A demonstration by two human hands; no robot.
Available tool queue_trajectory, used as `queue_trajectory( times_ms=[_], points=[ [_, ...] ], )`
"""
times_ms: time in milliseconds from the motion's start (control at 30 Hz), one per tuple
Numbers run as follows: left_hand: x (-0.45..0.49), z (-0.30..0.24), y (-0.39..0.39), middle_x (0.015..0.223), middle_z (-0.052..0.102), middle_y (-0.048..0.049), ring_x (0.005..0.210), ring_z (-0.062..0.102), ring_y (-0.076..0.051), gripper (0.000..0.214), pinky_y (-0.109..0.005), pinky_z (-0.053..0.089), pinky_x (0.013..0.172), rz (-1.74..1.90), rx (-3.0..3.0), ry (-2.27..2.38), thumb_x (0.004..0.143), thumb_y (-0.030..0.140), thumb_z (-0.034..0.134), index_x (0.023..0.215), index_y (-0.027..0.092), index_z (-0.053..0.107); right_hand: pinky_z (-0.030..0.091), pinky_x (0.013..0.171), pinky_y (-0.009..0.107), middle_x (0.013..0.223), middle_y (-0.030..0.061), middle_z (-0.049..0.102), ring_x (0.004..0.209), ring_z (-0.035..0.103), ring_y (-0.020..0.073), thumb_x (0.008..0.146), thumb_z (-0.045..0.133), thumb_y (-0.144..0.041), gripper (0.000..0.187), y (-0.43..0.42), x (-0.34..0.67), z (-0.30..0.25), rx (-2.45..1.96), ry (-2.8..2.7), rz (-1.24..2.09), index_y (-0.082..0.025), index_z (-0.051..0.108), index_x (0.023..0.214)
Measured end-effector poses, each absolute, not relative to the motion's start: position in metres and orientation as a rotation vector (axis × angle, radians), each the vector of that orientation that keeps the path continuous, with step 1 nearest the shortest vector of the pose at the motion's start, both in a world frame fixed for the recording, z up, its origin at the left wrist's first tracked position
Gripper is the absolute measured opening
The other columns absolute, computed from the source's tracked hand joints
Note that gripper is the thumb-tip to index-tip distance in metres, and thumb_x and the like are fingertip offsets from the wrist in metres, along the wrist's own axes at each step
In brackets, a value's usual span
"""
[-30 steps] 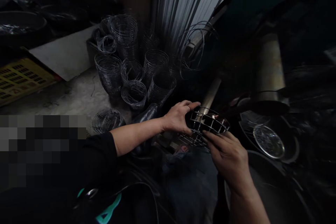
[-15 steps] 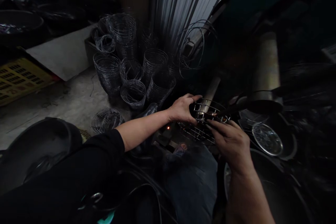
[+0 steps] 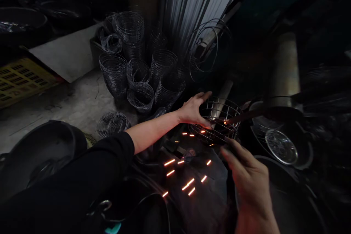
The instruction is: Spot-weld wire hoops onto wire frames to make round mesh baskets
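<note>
A round wire basket (image 3: 210, 137) hangs on its side around a pale metal bar (image 3: 222, 98). My left hand (image 3: 193, 109) grips the basket's left side, thumb and fingers spread around its wires. From the right, a dark rod (image 3: 244, 116) reaches the basket, and its tip glows orange where it meets the wires. My right hand (image 3: 248, 173) is just below the basket's lower right edge, fingers stretched out and slightly blurred; it appears to hold nothing. Bright sparks (image 3: 188, 184) streak down over my lap.
Stacks of wire baskets (image 3: 113, 75) stand on the floor ahead to the left. One more basket (image 3: 112, 124) lies nearer. A black tub (image 3: 74, 139) is at left, a dark basin (image 3: 285, 193) at right. Wire hoops (image 3: 216, 44) hang from a bar. A thick metal cylinder (image 3: 287, 65) stands at right.
Sparks have burst out below the basket, and the rod's tip glows brighter. My right hand has drawn down from the basket. My left hand keeps its grip as the basket has tilted slightly.
</note>
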State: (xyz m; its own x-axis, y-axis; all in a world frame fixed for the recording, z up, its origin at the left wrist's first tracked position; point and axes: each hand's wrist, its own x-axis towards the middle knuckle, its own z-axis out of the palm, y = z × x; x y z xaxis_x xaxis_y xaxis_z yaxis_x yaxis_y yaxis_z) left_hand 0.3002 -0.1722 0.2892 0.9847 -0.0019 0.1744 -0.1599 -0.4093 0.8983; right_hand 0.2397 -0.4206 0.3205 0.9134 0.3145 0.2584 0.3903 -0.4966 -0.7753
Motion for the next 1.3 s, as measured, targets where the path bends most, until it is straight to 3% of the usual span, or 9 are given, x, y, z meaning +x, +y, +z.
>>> queue_trajectory(
  times_ms=[100,200,267,400,500,600,800,967,1300],
  points=[
    [0.288,0.253,-0.17,0.158,0.021,-0.0181,0.147,0.019,-0.035,0.15,-0.052,0.023,0.119,0.128,1.799,-0.046,0.026,0.037,0.094,0.153,0.02,0.016,0.058,0.082,0.035,0.115,0.0099,0.069,0.102,0.068,0.0257,0.083,0.066,-0.042,0.05,-0.428,0.23,0.312,-2.267,-0.804,-0.073,-0.02,0.063,0.127],
    [0.276,0.223,-0.175,0.145,0.043,-0.0209,0.134,0.044,-0.032,0.141,-0.048,0.041,0.109,0.013,1.462,0.096,0.029,0.033,0.094,0.15,0.014,0.023,0.06,0.071,0.033,0.101,0.0111,0.073,0.09,0.071,0.0264,0.09,0.056,-0.043,0.038,-0.423,0.214,0.321,-2.363,-1.1,-0.221,-0.018,0.07,0.116],
    [0.268,0.218,-0.174,0.141,0.049,-0.0196,0.127,0.051,-0.03,0.131,-0.044,0.046,0.104,0.02,1.334,0.135,0.031,0.031,0.094,0.146,0.013,0.033,0.059,0.064,0.033,0.093,0.0112,0.074,0.08,0.072,0.026,0.092,0.054,-0.043,0.034,-0.413,0.202,0.337,-2.356,-1.247,-0.3,-0.018,0.074,0.106],
    [0.238,0.241,-0.158,0.142,0.046,-0.0147,0.127,0.05,-0.029,0.118,-0.042,0.045,0.106,0.082,1.499,-0.023,0.035,0.028,0.093,0.141,0.018,0.043,0.058,0.063,0.026,0.087,0.0065,0.075,0.073,0.072,0.0197,0.094,0.053,-0.038,0.028,-0.392,0.189,0.368,-2.189,-1.318,-0.234,-0.02,0.074,0.098],
    [0.21,0.269,-0.15,0.136,0.048,-0.0121,0.123,0.052,-0.029,0.114,-0.044,0.043,0.108,0.132,1.773,-0.173,0.036,0.031,0.092,0.14,0.02,0.047,0.056,0.062,0.021,0.084,0.0038,0.074,0.072,0.071,0.0158,0.094,0.055,-0.038,0.026,-0.383,0.194,0.372,-2.142,-1.18,0.046,-0.021,0.075,0.096],
    [0.191,0.29,-0.155,0.135,0.05,-0.012,0.122,0.053,-0.029,0.111,-0.045,0.041,0.109,0.157,1.993,-0.252,0.042,0.036,0.089,0.142,0.02,0.044,0.055,0.061,0.023,0.082,0.0043,0.074,0.071,0.07,0.0171,0.093,0.054,-0.034,0.026,-0.38,0.203,0.36,-2.28,-1.013,0.188,-0.021,0.076,0.092],
    [0.189,0.299,-0.172,0.136,0.051,-0.0129,0.124,0.05,-0.03,0.101,-0.046,0.04,0.109,0.224,2.076,-0.224,0.051,0.044,0.084,0.141,0.019,0.046,0.053,0.073,0.039,0.092,0.0103,0.073,0.083,0.066,0.0272,0.085,0.056,-0.019,0.031,-0.39,0.203,0.343,-2.691,-1.304,-0.197,-0.013,0.071,0.112],
    [0.201,0.297,-0.178,0.134,0.051,-0.0128,0.122,0.052,-0.03,0.103,-0.047,0.042,0.107,0.228,2.038,-0.224,0.049,0.044,0.085,0.14,0.019,0.046,0.048,0.066,0.031,0.077,0.0059,0.07,0.07,0.06,0.0201,0.091,0.05,-0.016,0.025,-0.399,0.209,0.336,-2.454,-1.337,-0.419,-0.013,0.072,0.103],
    [0.231,0.3,-0.185,0.134,0.051,-0.0102,0.123,0.053,-0.029,0.102,-0.045,0.043,0.108,0.257,1.958,-0.177,0.046,0.035,0.087,0.139,0.022,0.048,0.049,0.068,0.03,0.076,0.0064,0.07,0.063,0.058,0.0159,0.09,0.058,-0.014,0.016,-0.402,0.244,0.337,-2.283,-1.321,-0.589,-0.009,0.071,0.096]
  ],
)
